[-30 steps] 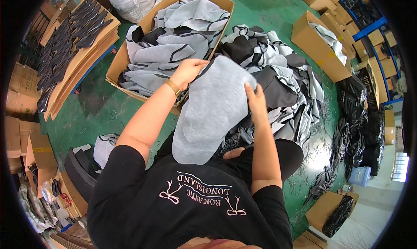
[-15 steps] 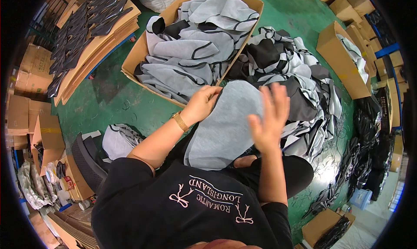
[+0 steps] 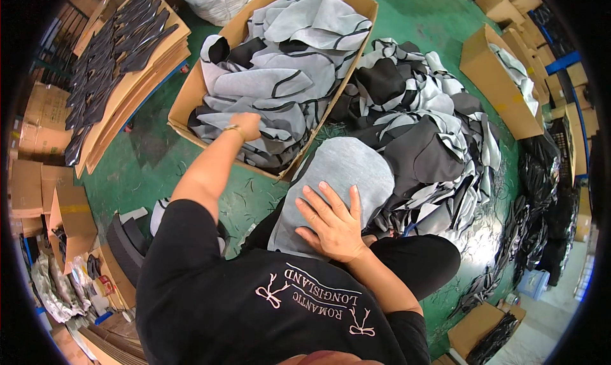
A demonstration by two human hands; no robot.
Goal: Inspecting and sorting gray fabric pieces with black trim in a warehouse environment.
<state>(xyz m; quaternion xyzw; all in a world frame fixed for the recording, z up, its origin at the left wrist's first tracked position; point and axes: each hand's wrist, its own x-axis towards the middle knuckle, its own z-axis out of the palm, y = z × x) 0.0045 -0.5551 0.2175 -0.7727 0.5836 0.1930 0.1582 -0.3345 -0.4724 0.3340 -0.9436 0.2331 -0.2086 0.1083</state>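
My left hand [image 3: 246, 126] reaches over the near part of a large cardboard box [image 3: 183, 96], its fingers curled closed. What they hold, if anything, is hidden. Under and around that hand lie grey fabric pieces with black edging [image 3: 261, 78], heaped loosely inside the box. On my lap rests a rounded grey fabric piece [image 3: 350, 164], its surface fairly smooth. My right hand [image 3: 334, 225] lies flat on this piece with the fingers spread, pressing near its lower half.
A big heap of grey and black fabric pieces [image 3: 433, 142] covers the floor to the right of the box. Farther right stands another carton [image 3: 499, 91]. At the left, black cut pieces [image 3: 121, 59] lie on stacked cardboard sheets. Thin dark scraps litter the green floor [image 3: 153, 155].
My left hand has let go of the grey piece's edge and moved up and left over the box. My right hand has come down from the air onto the piece.
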